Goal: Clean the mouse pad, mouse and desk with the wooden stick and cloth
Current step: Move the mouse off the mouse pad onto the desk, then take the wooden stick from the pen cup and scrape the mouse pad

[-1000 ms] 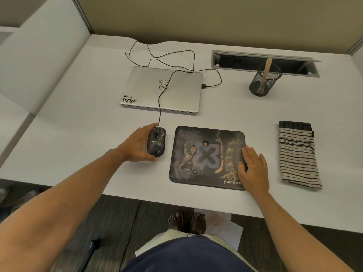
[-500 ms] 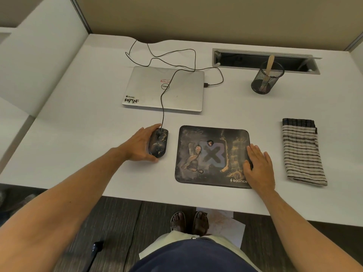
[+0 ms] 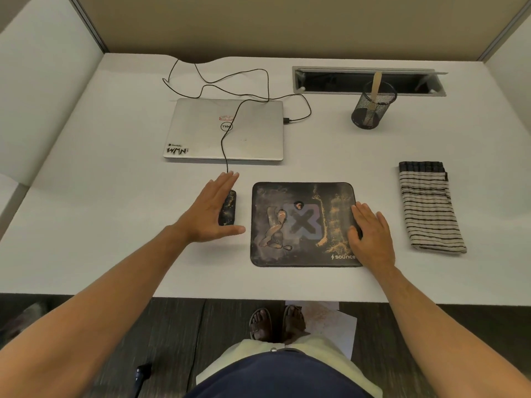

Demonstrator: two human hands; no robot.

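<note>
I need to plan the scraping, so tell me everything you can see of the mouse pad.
The mouse pad is a dark, rounded-corner rectangle lying flat near the desk's front edge. It looks like cloth-topped rubber, printed with a grey X and "sounce" at its near right corner. Brown smears and a small dark blob soil its left and middle; sandy grit streaks the right. The right hand rests open on its right edge. The mouse sits just left, apart.

Left hand (image 3: 211, 209) spread wide, fingers straight; right hand (image 3: 372, 235) flat, palm down.
</note>
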